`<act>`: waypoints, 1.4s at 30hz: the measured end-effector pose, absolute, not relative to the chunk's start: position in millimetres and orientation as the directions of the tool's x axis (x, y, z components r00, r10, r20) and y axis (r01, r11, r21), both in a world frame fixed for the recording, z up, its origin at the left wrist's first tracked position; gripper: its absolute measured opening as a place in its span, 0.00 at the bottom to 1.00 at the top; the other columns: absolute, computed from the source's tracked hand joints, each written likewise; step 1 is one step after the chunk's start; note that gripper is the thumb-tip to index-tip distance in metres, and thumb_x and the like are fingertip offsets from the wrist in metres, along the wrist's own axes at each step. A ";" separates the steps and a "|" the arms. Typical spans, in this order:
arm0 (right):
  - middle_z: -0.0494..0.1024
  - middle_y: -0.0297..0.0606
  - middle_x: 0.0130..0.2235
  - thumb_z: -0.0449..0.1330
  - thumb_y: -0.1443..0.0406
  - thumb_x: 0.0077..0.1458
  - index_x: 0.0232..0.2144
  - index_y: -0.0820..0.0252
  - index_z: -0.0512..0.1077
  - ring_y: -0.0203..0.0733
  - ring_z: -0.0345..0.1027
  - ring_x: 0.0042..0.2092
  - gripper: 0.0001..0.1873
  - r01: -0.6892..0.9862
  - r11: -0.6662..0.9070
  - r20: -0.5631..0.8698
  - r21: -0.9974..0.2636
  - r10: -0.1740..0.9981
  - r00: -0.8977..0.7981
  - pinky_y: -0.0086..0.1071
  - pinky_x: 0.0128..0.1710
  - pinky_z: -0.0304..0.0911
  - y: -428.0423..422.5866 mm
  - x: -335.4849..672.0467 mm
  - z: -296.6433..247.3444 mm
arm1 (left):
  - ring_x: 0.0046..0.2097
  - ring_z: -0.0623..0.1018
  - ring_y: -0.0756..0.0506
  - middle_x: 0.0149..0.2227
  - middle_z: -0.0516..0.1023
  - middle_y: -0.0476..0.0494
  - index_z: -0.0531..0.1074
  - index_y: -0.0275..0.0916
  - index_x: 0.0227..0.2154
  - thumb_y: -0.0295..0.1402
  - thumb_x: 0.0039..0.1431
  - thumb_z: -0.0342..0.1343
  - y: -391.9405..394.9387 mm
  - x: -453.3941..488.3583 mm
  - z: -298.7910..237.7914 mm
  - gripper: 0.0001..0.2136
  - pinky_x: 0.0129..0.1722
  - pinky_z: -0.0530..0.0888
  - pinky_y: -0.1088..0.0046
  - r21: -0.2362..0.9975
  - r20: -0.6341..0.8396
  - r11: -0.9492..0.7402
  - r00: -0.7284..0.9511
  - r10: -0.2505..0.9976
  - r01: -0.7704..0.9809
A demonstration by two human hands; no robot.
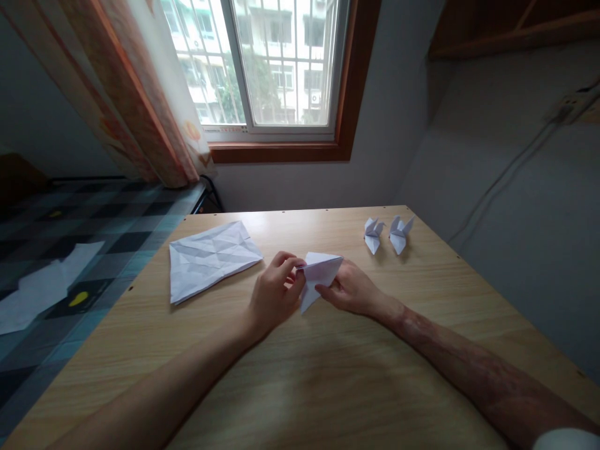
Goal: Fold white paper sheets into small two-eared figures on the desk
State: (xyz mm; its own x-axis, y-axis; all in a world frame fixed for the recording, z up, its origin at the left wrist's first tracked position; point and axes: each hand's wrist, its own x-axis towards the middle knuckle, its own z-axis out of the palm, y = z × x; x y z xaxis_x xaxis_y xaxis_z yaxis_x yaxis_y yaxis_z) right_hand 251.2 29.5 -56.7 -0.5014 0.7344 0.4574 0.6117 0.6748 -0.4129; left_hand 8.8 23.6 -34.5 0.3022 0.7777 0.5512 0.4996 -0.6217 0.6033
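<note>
A folded sheet of white paper [321, 272], bent into a pointed, many-layered shape, is held between my two hands above the table. My left hand [280, 289] pinches its left corner between thumb and fingers. On the other side, my right hand [349, 287] grips the right part, thumb in front and the fingers mostly hidden behind the paper. One point of the paper hangs down between the hands. Two finished-looking paper cranes, a left crane [373, 235] and a right crane [399, 234], stand side by side at the table's far right.
Creased white paper [213, 256] lies on the wooden table [290, 387] to the left. Beyond the table's left edge is a checked bed cover [140, 206] with more white paper [47, 290] on it. A wall and window [285, 69] stand behind the table.
</note>
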 end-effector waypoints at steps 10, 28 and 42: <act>0.84 0.47 0.52 0.68 0.59 0.69 0.48 0.56 0.79 0.56 0.77 0.53 0.10 0.649 0.594 0.461 -0.476 0.797 -0.391 0.47 0.55 0.72 33.8 255.0 -66.4 | 0.31 0.80 0.51 0.43 0.78 0.48 0.72 0.43 0.38 0.34 0.67 0.61 27.3 7.7 -39.8 0.04 0.31 0.72 0.73 0.519 0.489 -0.580 0.338 0.804 0.628; 0.78 0.40 0.35 0.60 0.62 0.71 0.34 0.53 0.68 0.51 0.71 0.40 0.10 0.702 0.618 0.553 -0.355 0.744 -0.375 0.43 0.45 0.65 30.5 252.1 -64.5 | 0.37 0.82 0.44 0.48 0.81 0.45 0.65 0.45 0.58 0.39 0.67 0.63 33.5 6.5 -46.4 0.21 0.41 0.77 0.64 0.424 0.585 -0.550 0.246 0.773 0.720; 0.81 0.40 0.36 0.62 0.63 0.69 0.35 0.53 0.70 0.53 0.73 0.45 0.08 0.650 0.696 0.548 -0.305 0.687 -0.478 0.48 0.57 0.67 29.2 249.2 -62.9 | 0.39 0.86 0.45 0.43 0.86 0.51 0.73 0.46 0.52 0.32 0.65 0.64 27.7 15.3 -42.0 0.14 0.40 0.76 0.70 0.498 0.521 -0.488 0.203 0.829 0.716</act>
